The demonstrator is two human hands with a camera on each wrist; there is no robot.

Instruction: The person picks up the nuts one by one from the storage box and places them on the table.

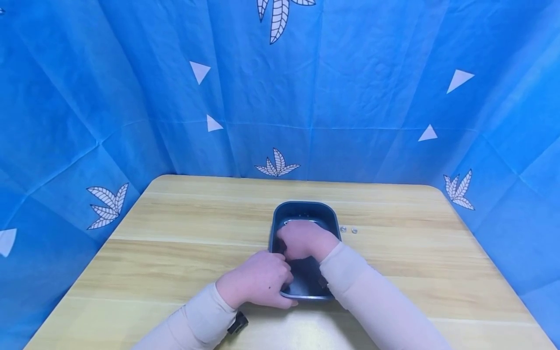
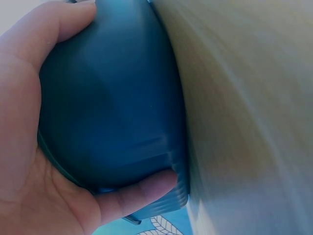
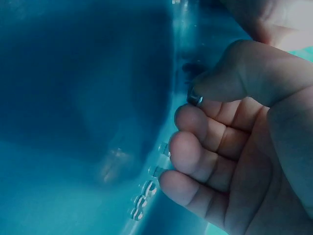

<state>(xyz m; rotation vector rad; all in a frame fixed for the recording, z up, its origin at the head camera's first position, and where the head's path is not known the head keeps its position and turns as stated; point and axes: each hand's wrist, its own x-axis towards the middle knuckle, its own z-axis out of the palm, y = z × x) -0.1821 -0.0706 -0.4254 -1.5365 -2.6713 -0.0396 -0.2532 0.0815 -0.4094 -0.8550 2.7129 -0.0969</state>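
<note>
A dark blue rectangular bin (image 1: 305, 294) with rounded corners rests on the wooden table. My left hand (image 1: 264, 280) grips its near left corner, fingers over the rim. In the left wrist view the thumb and a finger press against the bin's outer wall (image 2: 107, 98). My right hand (image 1: 306, 239) reaches down inside the bin. Its thumb and index finger pinch a small shiny metal piece (image 3: 194, 97), seen in the right wrist view; the other fingers are curled beside it. Several similar small metal pieces (image 3: 142, 201) lie along the bin's inner edge, below those fingertips.
Two small ring-like metal pieces (image 1: 349, 230) lie on the table just right of the bin. A small black object (image 1: 238, 323) shows beneath the left sleeve. Blue patterned cloth (image 1: 280, 97) hangs behind and along both sides of the table (image 1: 175, 218).
</note>
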